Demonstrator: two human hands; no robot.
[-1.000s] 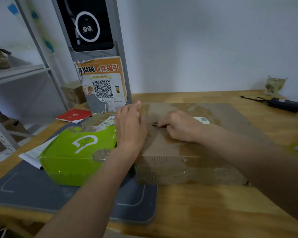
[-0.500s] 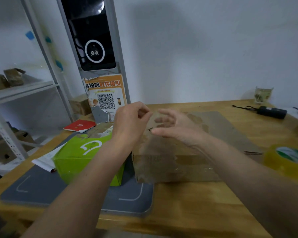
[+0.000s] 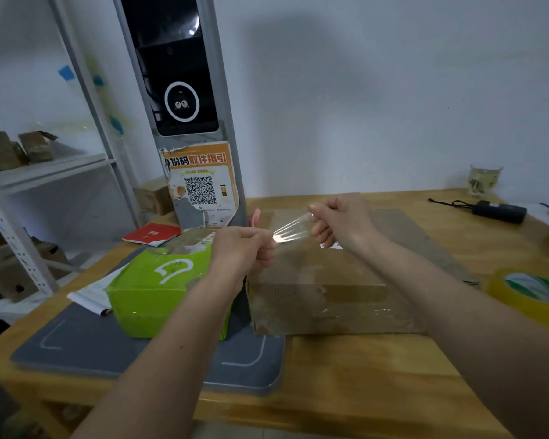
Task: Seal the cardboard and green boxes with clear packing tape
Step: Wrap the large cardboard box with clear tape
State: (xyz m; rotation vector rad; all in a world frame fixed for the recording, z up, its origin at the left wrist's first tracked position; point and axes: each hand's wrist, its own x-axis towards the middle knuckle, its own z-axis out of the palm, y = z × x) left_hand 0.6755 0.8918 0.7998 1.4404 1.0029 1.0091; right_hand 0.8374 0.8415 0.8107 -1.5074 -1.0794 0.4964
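Above the cardboard box (image 3: 327, 280), the left hand (image 3: 241, 251) and the right hand (image 3: 339, 221) each pinch one end of a short strip of clear tape (image 3: 290, 231), holding it taut between them, apart from the lid. Stretching it this way probably keeps the sticky film from curling onto itself before it is laid down. The cardboard box rests on the wooden table (image 3: 362, 375), its near left corner overlapping the grey mat (image 3: 108, 346), and glossy tape already shows on its front face. The green box (image 3: 159, 289) sits on that mat just left of the cardboard box, close enough to reach next. The roll of packing tape (image 3: 533, 294) lies flat on the table to the right of the cardboard box, set aside so both hands are free for the strip.
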